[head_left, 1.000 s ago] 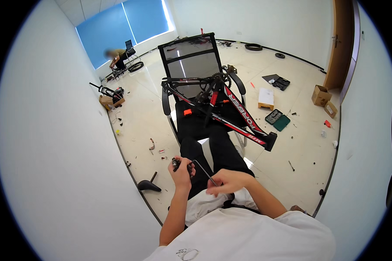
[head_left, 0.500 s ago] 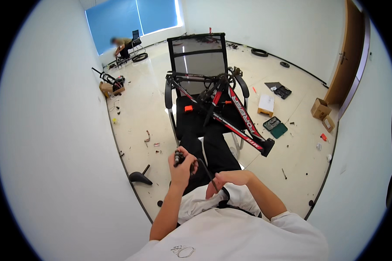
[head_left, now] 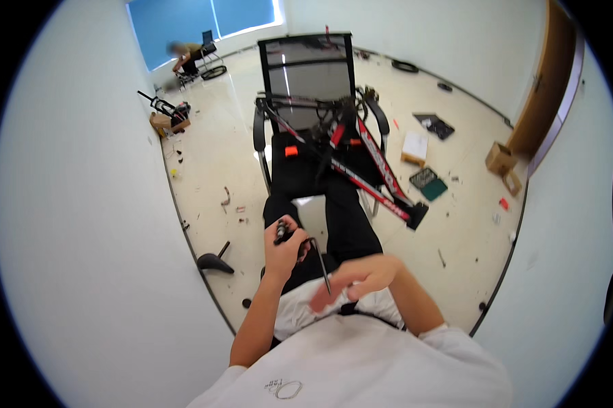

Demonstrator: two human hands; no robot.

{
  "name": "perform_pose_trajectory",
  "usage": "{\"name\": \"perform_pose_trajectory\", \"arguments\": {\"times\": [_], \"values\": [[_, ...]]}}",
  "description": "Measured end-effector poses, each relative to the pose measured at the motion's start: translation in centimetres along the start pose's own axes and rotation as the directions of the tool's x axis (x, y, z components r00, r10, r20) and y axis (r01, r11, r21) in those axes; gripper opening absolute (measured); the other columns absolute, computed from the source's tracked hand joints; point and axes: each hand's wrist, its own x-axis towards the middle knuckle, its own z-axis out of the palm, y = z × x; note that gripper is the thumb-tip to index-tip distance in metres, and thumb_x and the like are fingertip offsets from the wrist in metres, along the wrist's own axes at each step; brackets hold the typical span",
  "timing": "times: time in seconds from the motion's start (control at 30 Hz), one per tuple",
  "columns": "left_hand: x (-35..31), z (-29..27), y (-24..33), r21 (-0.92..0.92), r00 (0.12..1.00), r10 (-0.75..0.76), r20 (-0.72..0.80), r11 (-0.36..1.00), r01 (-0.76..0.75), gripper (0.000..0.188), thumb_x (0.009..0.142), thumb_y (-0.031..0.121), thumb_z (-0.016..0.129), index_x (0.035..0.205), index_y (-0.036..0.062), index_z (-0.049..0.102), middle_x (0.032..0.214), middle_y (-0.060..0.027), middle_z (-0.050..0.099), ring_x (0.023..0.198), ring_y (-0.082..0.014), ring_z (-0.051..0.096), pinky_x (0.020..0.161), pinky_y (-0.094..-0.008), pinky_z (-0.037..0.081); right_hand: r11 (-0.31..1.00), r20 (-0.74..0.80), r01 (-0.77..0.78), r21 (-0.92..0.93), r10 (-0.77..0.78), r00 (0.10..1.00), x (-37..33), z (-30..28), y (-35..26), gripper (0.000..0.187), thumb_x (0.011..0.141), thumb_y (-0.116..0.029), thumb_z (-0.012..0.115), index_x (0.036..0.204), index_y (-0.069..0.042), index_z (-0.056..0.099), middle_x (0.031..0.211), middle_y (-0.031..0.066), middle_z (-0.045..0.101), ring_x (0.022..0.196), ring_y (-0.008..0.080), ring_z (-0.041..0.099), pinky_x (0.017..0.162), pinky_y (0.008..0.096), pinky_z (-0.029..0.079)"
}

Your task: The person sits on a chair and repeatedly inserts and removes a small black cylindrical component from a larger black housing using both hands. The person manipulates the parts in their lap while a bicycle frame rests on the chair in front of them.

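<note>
Nearer than the bicycle frame (head_left: 386, 170), the right hand (head_left: 365, 275) had fingers spread beside a hex key (head_left: 322, 264); blur hid whether they touched. Closer to the frame, the left hand (head_left: 283, 254) was closed around a small dark part (head_left: 280, 233), the key jutting out beside it: apparently unfinished. Left of the frame lay the detached saddle (head_left: 214, 263); the frame rested wheelless on a chair (head_left: 306, 80), a tyre (head_left: 405, 66) beyond.
</note>
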Motion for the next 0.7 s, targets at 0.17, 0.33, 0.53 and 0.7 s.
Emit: {"name": "perform_pose_trajectory", "arguments": {"times": [0.17, 0.33, 0.53, 0.7], "values": [[-3.2, 3.2, 0.7, -0.043, 0.991, -0.082, 0.104, 0.995, 0.087, 0.015, 0.076, -0.002, 0.062, 0.071, 0.0052, 0.049, 0.054, -0.0059, 0.053, 0.041, -0.0124, 0.050, 0.038, -0.0242, 0.037, 0.978, -0.652, 0.173, -0.116, -0.206, 0.729, 2.8, -2.3, -4.9, 0.048, 0.097, -0.029, 0.050, 0.133, 0.003, 0.046, 0.133, 0.0156, 0.052, 0.115, 0.0210, 0.054, 0.097, 0.0334, 0.043], [-1.5, 2.1, 1.7, -0.157, 0.988, -0.103, 0.118, 0.980, 0.121, 0.018, 0.074, -0.005, 0.054, 0.069, 0.0062, 0.040, 0.055, -0.0090, 0.050, 0.036, -0.0157, 0.045, 0.031, -0.0276, 0.033, 0.959, -0.447, -0.270, -0.084, 0.206, 0.870, -0.7, -2.2, 1.5, 0.056, 0.099, -0.044, 0.038, 0.116, 0.005, 0.060, 0.108, 0.0156, 0.066, 0.097, 0.0217, 0.064, 0.086, 0.0308, 0.050], [-3.0, 1.7, -4.4, -0.002, 0.994, -0.067, 0.087, 0.998, 0.067, 0.017, 0.076, -0.001, 0.063, 0.072, 0.0067, 0.048, 0.057, -0.0049, 0.055, 0.042, -0.0117, 0.052, 0.036, -0.0235, 0.036, 0.935, -0.254, 0.354, 0.012, -0.340, 0.906, 1.5, -1.2, -2.8, 0.059, 0.093, -0.030, 0.058, 0.138, 0.003, 0.041, 0.140, 0.0143, 0.047, 0.126, 0.0216, 0.047, 0.102, 0.0365, 0.040], [-3.1, 3.6, 1.5, 0.003, 0.974, -0.132, 0.183, 0.991, 0.134, 0.019, 0.074, -0.002, 0.063, 0.070, 0.0060, 0.046, 0.054, -0.0059, 0.054, 0.041, -0.0114, 0.052, 0.034, -0.0241, 0.035, 0.948, -0.712, -0.039, -0.316, -0.210, 0.671, -0.3, -5.5, 2.4, 0.039, 0.096, -0.019, 0.048, 0.129, 0.002, 0.049, 0.126, 0.0150, 0.056, 0.117, 0.0210, 0.054, 0.102, 0.0330, 0.039]]}}
